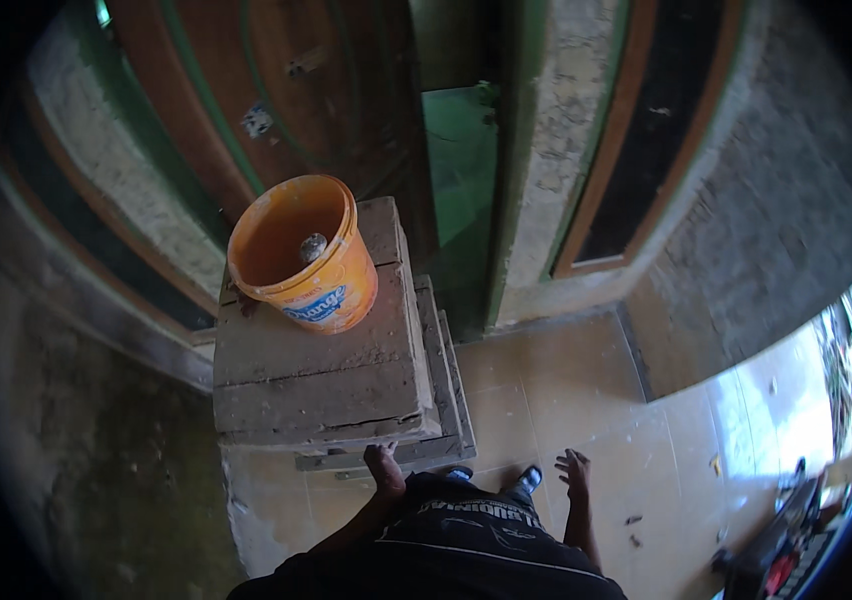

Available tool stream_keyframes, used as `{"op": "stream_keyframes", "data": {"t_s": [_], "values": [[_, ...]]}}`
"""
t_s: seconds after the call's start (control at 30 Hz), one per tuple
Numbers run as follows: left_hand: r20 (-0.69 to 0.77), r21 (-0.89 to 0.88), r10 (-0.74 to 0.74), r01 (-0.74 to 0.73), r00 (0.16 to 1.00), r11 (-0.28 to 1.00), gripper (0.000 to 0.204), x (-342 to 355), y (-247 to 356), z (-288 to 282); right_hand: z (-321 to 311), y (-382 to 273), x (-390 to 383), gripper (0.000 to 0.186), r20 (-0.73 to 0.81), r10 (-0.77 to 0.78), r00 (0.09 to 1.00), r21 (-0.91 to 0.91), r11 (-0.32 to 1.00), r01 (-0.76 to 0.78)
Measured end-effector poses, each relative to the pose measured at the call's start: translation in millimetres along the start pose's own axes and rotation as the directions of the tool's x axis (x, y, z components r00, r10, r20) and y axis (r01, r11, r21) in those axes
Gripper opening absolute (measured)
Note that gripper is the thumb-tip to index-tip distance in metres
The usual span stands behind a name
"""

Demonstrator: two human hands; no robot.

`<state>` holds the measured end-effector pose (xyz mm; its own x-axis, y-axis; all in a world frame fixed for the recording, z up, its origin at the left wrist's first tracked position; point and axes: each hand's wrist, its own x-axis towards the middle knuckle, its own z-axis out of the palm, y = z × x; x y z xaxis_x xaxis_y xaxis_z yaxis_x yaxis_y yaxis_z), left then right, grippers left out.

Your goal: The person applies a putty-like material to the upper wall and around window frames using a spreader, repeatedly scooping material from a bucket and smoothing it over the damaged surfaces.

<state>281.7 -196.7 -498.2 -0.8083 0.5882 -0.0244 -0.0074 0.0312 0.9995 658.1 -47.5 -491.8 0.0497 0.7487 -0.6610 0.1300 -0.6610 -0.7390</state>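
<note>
My left hand (384,470) is at the near edge of a worn wooden stand (321,390), its fingers closed at the edge and partly hidden beneath it. Off to the right, my right hand (574,474) hangs over the floor with its fingers apart and nothing in them. On top of the stand, toward its far end, sits an upright orange plastic bucket (346,290) with a printed label and smears on its rim. Inside the bucket a small rounded greyish thing (313,247) shows; its kind I cannot make out.
A brown wooden door (346,110) with green trim is beyond the stand, beside an opening onto a green floor (461,170). A grey wall (746,230) rises at right. Dark clutter (776,540) lies at lower right on the tiled floor (586,390).
</note>
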Motion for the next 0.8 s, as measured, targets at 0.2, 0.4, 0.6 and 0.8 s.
{"op": "stream_keyframes", "data": {"t_s": [0.2, 0.4, 0.6, 0.8], "values": [[-0.698, -0.554, -0.37, -0.134, 0.613, 0.822, 0.028, -15, 76, 78, -48, -49, 78, 0.053, 0.167, 0.046, 0.985, -0.073, 0.997, -0.034], [-0.583, -0.708, -0.269, -0.317, 0.767, 0.631, 0.055, -12, 150, 113, -77, -144, 172, 0.058, 0.413, -0.08, 0.907, -0.231, 0.954, 0.189], [-0.754, -0.228, 0.047, -0.329, 0.655, 0.916, 0.072, 5, 140, 89, 23, -273, 197, 0.063, 0.68, -0.115, 0.724, -0.168, 0.937, 0.306], [-0.706, -0.376, 0.149, -0.545, 0.692, 0.749, 0.071, 20, 203, 111, 174, -348, 170, 0.073, 0.913, 0.116, 0.391, -0.216, 0.951, 0.223]]}}
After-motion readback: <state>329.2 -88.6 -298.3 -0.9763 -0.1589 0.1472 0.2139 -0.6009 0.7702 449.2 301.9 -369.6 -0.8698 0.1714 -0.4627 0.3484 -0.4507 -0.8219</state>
